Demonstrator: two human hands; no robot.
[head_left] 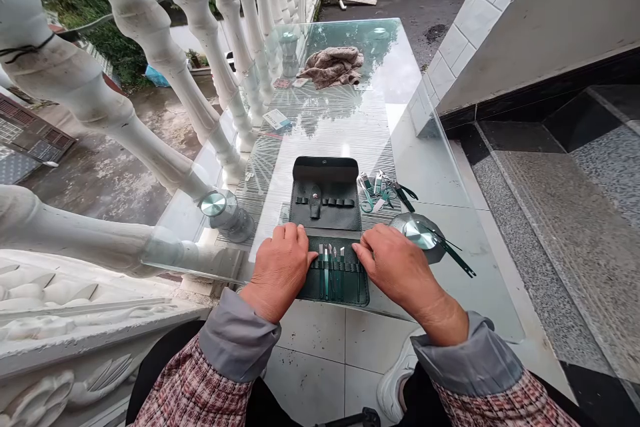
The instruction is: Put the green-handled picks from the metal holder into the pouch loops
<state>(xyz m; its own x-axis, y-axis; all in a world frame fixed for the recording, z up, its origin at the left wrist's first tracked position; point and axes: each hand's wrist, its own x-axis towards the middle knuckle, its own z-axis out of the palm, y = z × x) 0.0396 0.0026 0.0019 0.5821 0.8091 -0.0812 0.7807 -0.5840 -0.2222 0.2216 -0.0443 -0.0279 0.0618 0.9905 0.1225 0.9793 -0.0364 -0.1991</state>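
Observation:
A dark green manicure case [325, 218] lies open near the front edge of the glass table, its flap at the far end. Several slim metal tools [333, 272] sit in elastic loops on its near panel, while the loops on the far panel hold none. My left hand [283, 263] is closed on the left edge of the near panel, thumb over the rim. Opposite it, my right hand [395, 263] pinches the right edge between thumb and curled fingers. Right of the case are nail clippers [367, 185], green-handled nippers [403, 195] and tweezers [456, 255].
The glass table [430, 147] bears a crumpled brown cloth [333, 67] at the back and a small card [277, 120] at left. White balusters [185, 73] run along the left. Stone steps [565, 200] rise on the right.

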